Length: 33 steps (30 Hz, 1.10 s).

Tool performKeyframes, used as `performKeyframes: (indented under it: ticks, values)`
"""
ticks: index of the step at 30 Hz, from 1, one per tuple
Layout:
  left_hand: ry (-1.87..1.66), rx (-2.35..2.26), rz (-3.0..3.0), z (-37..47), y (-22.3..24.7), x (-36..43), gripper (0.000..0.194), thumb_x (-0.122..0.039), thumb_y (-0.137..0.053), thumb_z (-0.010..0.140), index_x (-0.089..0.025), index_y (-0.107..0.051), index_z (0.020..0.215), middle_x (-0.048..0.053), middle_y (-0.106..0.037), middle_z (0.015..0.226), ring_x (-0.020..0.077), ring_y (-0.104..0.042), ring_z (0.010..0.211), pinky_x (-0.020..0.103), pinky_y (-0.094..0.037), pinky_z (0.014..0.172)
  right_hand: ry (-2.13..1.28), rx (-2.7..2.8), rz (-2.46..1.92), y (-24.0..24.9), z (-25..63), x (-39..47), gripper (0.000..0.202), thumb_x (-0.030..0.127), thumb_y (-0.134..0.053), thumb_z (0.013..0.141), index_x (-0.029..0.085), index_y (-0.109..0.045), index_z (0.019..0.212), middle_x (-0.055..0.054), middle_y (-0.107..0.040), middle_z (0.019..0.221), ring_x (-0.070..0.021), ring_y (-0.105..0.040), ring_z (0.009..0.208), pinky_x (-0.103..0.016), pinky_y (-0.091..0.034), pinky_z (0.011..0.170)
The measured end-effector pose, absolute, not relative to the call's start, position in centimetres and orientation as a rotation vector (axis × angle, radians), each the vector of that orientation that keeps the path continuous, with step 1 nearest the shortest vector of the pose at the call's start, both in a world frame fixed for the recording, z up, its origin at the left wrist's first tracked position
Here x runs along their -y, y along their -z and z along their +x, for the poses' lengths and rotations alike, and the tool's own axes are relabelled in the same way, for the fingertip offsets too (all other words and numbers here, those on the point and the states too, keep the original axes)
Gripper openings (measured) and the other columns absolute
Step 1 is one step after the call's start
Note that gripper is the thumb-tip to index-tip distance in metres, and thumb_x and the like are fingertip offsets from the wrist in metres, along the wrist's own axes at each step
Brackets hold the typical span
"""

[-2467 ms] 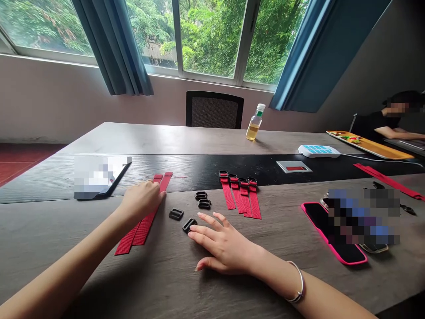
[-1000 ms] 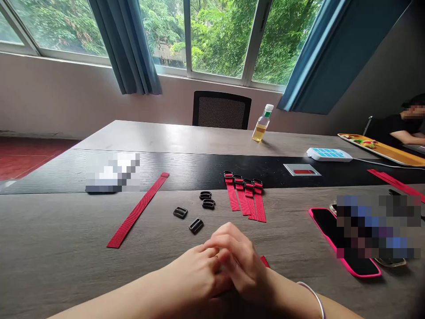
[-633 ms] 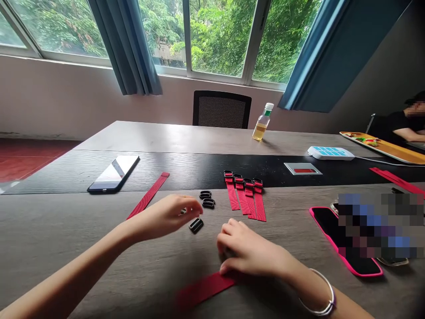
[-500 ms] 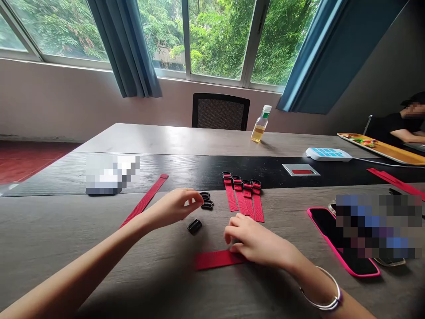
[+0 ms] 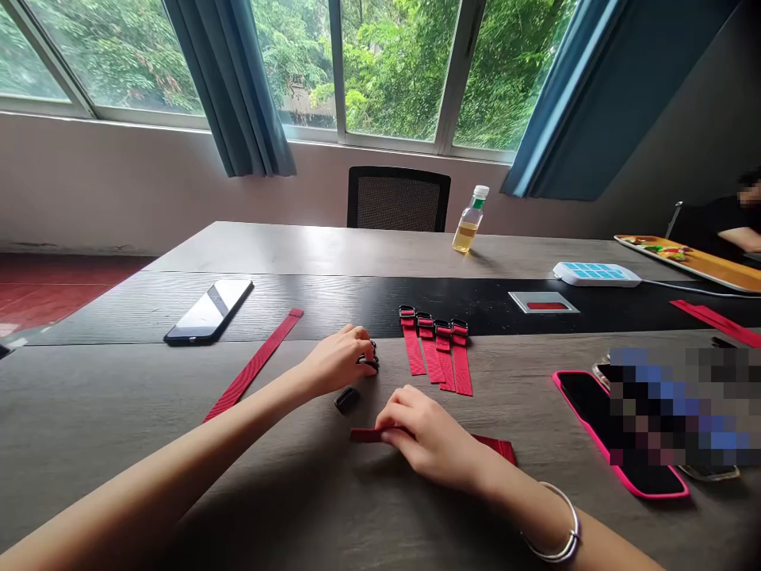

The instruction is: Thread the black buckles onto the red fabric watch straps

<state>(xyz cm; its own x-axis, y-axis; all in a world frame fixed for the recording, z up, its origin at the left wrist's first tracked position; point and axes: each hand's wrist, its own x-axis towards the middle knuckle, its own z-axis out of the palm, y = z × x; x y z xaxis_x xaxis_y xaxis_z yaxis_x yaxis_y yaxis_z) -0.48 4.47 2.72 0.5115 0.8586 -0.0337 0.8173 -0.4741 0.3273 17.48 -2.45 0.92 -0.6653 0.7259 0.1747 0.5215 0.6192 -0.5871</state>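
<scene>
Our right hand (image 5: 425, 432) pinches a red strap (image 5: 365, 435) between thumb and fingers; one end pokes out to the left of the fingertips, while the other shows to the right, beyond the wrist. Our left hand (image 5: 338, 361) lies to the far left of it, fingers curled down over the black buckles (image 5: 369, 365); we cannot tell whether they grip one. Just nearer than that hand sits a black slider (image 5: 346, 400), left of our right hand and apart from it; a second red strap (image 5: 255, 365) runs slantwise on the table (image 5: 267, 507), left of our left hand, its near end behind the forearm; four buckled straps (image 5: 437, 353) lie beyond our right hand, to the right of the buckles.
</scene>
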Motion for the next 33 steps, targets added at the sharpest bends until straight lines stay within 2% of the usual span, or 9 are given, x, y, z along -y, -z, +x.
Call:
performKeyframes:
  ticks: [2, 4, 7, 9, 12, 19, 25, 30, 33]
  values:
    - [-0.234, -1.404, 2.454, -0.6, -2.6, -4.2, 0.009, -0.021, -0.060, 0.076, -0.016, -0.064, 0.081, 0.010, -0.060, 0.103, 0.0273, -0.051, 0.101, 0.036, -0.043, 0.083, -0.761, 2.300, -1.019, -0.9, 17.6, 2.0, 0.012, 0.006, -0.052, 0.081, 0.016, -0.059, 0.079, -0.002, -0.057, 0.077, -0.0129, -0.052, 0.073, -0.024, -0.044, 0.066]
    - [-0.347, -1.376, 2.359, -0.8, -2.4, -3.7, 0.009, -0.023, -0.058, 0.077, -0.016, -0.062, 0.081, 0.009, -0.062, 0.098, 0.0250, -0.052, 0.097, 0.035, -0.042, 0.083, -0.808, 2.166, -1.076, -0.9, 17.7, 1.5, 0.010, 0.010, -0.050, 0.083, 0.016, -0.057, 0.078, -0.001, -0.058, 0.075, -0.0126, -0.052, 0.070, -0.024, -0.043, 0.064]
    - [-0.575, -1.200, 1.928, -1.4, -1.9, -2.6, 0.018, -0.033, -0.054, 0.079, -0.016, -0.060, 0.082, 0.004, -0.061, 0.081, 0.0178, -0.054, 0.074, 0.029, -0.043, 0.067, -0.874, 2.005, -1.178, -0.8, 17.9, 0.9, 0.012, 0.020, -0.047, 0.086, 0.017, -0.056, 0.079, -0.001, -0.059, 0.073, -0.0127, -0.053, 0.067, -0.025, -0.041, 0.061]
    - [-0.671, -1.067, 1.589, -1.8, -1.5, -1.9, 0.027, -0.041, -0.055, 0.078, -0.015, -0.058, 0.083, 0.000, -0.057, 0.072, 0.0122, -0.051, 0.059, 0.025, -0.040, 0.056, -0.919, 1.939, -1.225, -0.6, 17.9, 0.7, 0.014, 0.024, -0.046, 0.086, 0.017, -0.056, 0.080, -0.001, -0.060, 0.073, -0.0126, -0.053, 0.066, -0.024, -0.040, 0.059]
    - [-0.761, -0.966, 1.252, -1.9, -1.0, -1.2, 0.036, -0.046, -0.062, 0.073, -0.015, -0.053, 0.087, -0.003, -0.052, 0.065, 0.0081, -0.048, 0.050, 0.022, -0.037, 0.051, -0.990, 1.905, -1.274, -0.4, 17.8, 0.5, 0.017, 0.029, -0.045, 0.085, 0.017, -0.056, 0.079, 0.000, -0.060, 0.071, -0.0118, -0.051, 0.062, -0.024, -0.039, 0.057]
    - [-0.750, -0.909, 1.106, -1.4, -0.6, -1.1, 0.048, -0.047, -0.069, 0.068, -0.015, -0.055, 0.102, -0.003, -0.055, 0.065, 0.0098, -0.054, 0.052, 0.023, -0.043, 0.051, -0.995, 1.929, -1.256, -0.7, 17.6, 0.7, 0.020, 0.031, -0.045, 0.084, 0.017, -0.057, 0.076, 0.000, -0.059, 0.069, -0.0121, -0.051, 0.063, -0.023, -0.039, 0.057]
    - [-0.817, -0.928, 1.019, -1.6, -0.4, -1.3, 0.045, -0.043, -0.071, 0.067, -0.014, -0.060, 0.100, 0.000, -0.054, 0.075, 0.0106, -0.053, 0.062, 0.023, -0.048, 0.052, -0.953, 1.883, -1.273, -1.0, 17.9, 0.6, 0.021, 0.032, -0.047, 0.084, 0.017, -0.059, 0.079, -0.001, -0.062, 0.072, -0.0124, -0.054, 0.064, -0.023, -0.041, 0.058]
    - [-0.738, -0.925, 1.084, -1.5, -0.2, -1.1, 0.047, -0.044, -0.069, 0.068, -0.013, -0.058, 0.102, 0.000, -0.058, 0.071, 0.0122, -0.056, 0.061, 0.026, -0.049, 0.057, -1.017, 1.905, -1.262, -0.9, 17.7, 0.7, 0.019, 0.032, -0.050, 0.083, 0.017, -0.061, 0.078, -0.001, -0.065, 0.074, -0.0130, -0.056, 0.066, -0.024, -0.043, 0.060]
    - [-0.695, -0.898, 1.168, -1.1, -0.1, -0.7, 0.042, -0.042, -0.070, 0.067, -0.014, -0.059, 0.096, -0.001, -0.059, 0.069, 0.0121, -0.056, 0.060, 0.025, -0.049, 0.054, -1.077, 1.853, -1.240, -0.5, 17.2, 1.0, 0.018, 0.033, -0.052, 0.082, 0.017, -0.059, 0.088, 0.000, -0.061, 0.069, -0.0123, -0.055, 0.063, -0.024, -0.044, 0.058]
